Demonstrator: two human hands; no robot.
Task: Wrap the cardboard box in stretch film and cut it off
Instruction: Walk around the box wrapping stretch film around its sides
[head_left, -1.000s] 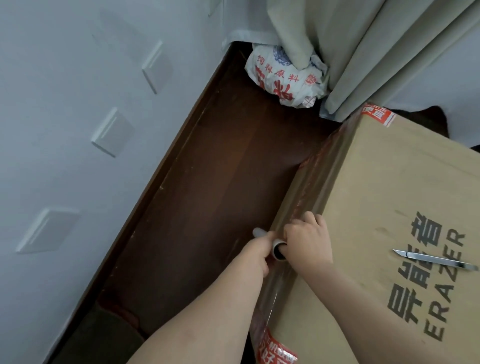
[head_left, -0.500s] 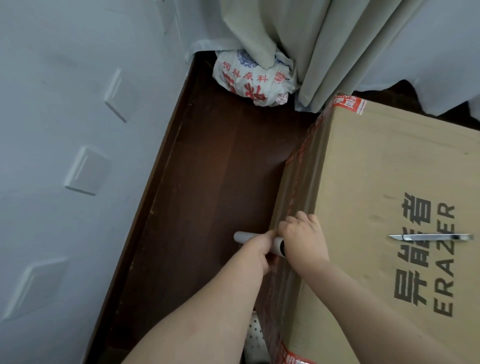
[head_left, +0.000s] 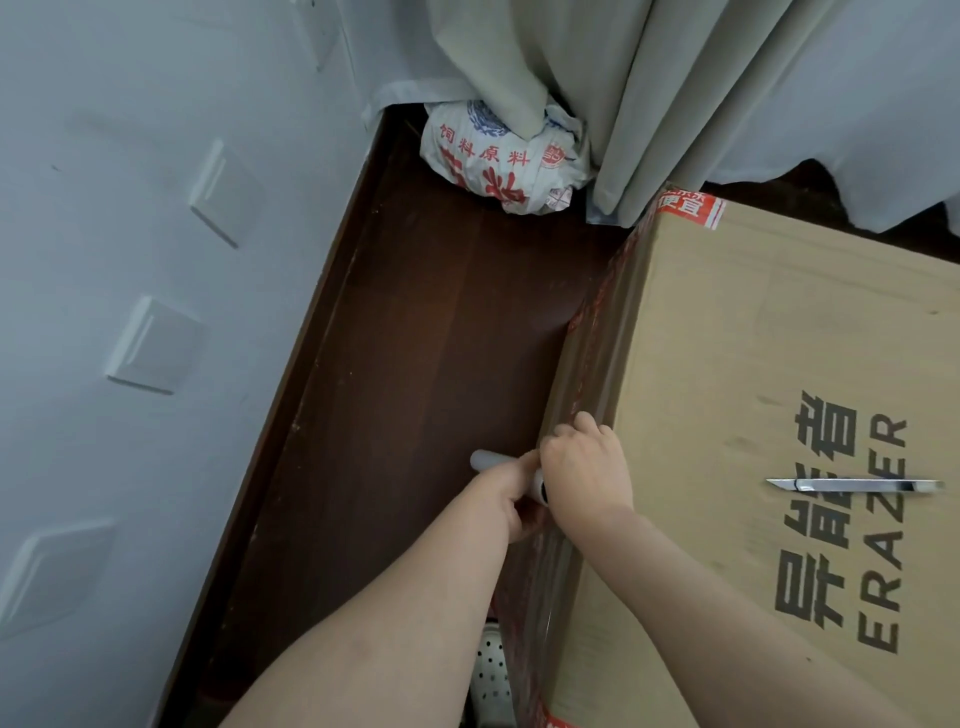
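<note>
A large cardboard box (head_left: 753, 364) with black print fills the right side. Clear stretch film (head_left: 576, 374) clings to its left side face. The film roll (head_left: 485, 460) stands beside that face, its grey core sticking out to the left. My left hand (head_left: 501, 496) grips the roll from the left. My right hand (head_left: 587, 467) curls over the roll's near end, at the box's top left edge. A metal utility knife (head_left: 852, 486) lies on top of the box, blade pointing left.
Dark wooden floor (head_left: 415, 364) runs between the box and a white wall (head_left: 130, 312) on the left. A printed white sack (head_left: 498, 161) sits in the far corner under beige curtains (head_left: 623, 78). A white perforated shoe (head_left: 491, 675) shows at the bottom.
The view has shifted, so the box and sack sit more to the left. Both hands stay on the roll against the box's left face.
</note>
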